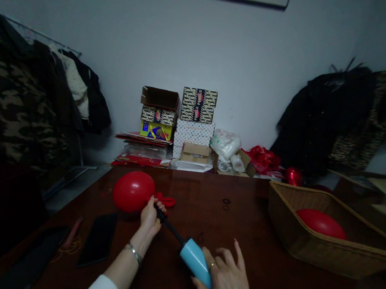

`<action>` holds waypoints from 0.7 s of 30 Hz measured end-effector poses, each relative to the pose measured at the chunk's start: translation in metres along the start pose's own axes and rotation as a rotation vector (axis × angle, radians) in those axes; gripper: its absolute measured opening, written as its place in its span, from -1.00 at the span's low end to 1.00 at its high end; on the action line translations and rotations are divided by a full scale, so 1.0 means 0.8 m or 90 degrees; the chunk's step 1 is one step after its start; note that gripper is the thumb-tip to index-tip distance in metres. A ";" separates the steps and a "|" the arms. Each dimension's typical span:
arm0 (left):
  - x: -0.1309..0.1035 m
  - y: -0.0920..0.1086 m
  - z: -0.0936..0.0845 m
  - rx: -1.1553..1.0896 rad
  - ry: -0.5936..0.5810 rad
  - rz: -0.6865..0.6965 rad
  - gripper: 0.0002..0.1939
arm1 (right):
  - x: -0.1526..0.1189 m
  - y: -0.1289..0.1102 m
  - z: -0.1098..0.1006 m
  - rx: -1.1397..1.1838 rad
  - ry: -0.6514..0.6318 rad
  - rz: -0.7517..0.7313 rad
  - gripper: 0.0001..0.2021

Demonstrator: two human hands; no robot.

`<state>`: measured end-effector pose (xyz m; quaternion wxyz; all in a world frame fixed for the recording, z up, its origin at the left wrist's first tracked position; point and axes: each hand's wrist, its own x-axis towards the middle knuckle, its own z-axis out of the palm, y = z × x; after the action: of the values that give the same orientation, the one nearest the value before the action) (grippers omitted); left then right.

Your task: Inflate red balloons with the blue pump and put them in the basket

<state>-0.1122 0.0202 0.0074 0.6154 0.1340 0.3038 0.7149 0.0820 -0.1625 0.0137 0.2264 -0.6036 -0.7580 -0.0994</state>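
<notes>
A hand balloon pump (197, 262) with a light blue barrel and a long black rod slants across the near middle of the table. My left hand (151, 216) is closed round its black far end, right beside a round inflated red balloon (133, 191). The hand hides whether the balloon's neck sits on the pump. My right hand (226, 281) grips the near end of the barrel between thumb and index finger, its other fingers raised and spread. Limp red balloons (166, 202) show just beyond my left hand.
A wicker basket (325, 256) holding another red balloon (321, 223) stands at the right. Black flat phone-like object (98, 239) and dark pouch (36, 256) lie left. Stacked boxes (193, 139) and plastic bags (225, 144) stand behind the table. Black rings (227, 201) lie mid-table.
</notes>
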 end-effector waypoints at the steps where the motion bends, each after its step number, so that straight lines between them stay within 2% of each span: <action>1: 0.001 0.002 -0.001 -0.003 -0.002 -0.002 -0.82 | -0.004 0.002 -0.002 0.001 -0.001 -0.002 -0.48; 5: 0.001 0.003 -0.003 -0.024 -0.006 -0.013 -0.76 | -0.009 0.005 -0.011 -0.017 -0.016 -0.004 -0.48; 9: -0.005 -0.003 -0.001 -0.046 -0.009 -0.010 -0.74 | 0.000 0.003 -0.012 -0.037 -0.019 0.003 -0.48; 15: -0.027 -0.025 0.009 -0.026 -0.001 -0.029 -0.74 | 0.025 -0.006 -0.002 -0.058 -0.031 0.003 -0.46; 21: -0.044 -0.047 0.012 0.018 -0.003 -0.037 -0.73 | 0.052 -0.026 0.006 -0.082 -0.055 0.011 -0.46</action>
<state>-0.0698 -0.0094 -0.0013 0.6349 0.1358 0.3162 0.6918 0.0537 -0.1296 0.0312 0.1546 -0.6273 -0.7538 -0.1198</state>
